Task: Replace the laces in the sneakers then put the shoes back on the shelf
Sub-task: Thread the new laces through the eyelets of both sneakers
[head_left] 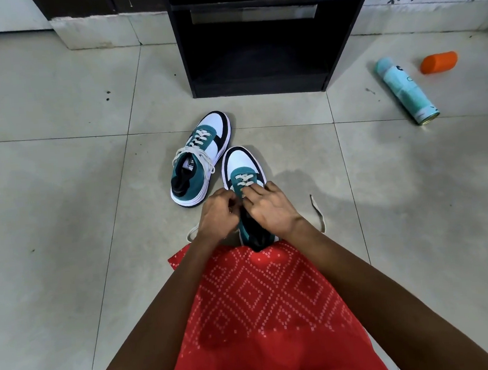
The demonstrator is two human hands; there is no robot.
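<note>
Two teal, white and black sneakers stand on the tiled floor. The left sneaker [202,159] is laced with a cream lace and stands alone. The right sneaker [242,167] sits right in front of me, laced only near the toe. My left hand [217,213] and my right hand [268,209] are both over its tongue, fingers pinched on the cream lace [244,182]. Loose lace ends trail out on the floor on both sides, one end [318,210] to the right. The sneaker's heel is hidden by my hands and red clothing.
A black shelf unit [256,36] stands open just beyond the sneakers. A pale teal spray can [405,91] and an orange cap [438,62] lie on the floor to the right. My red patterned garment [266,315] fills the lower middle.
</note>
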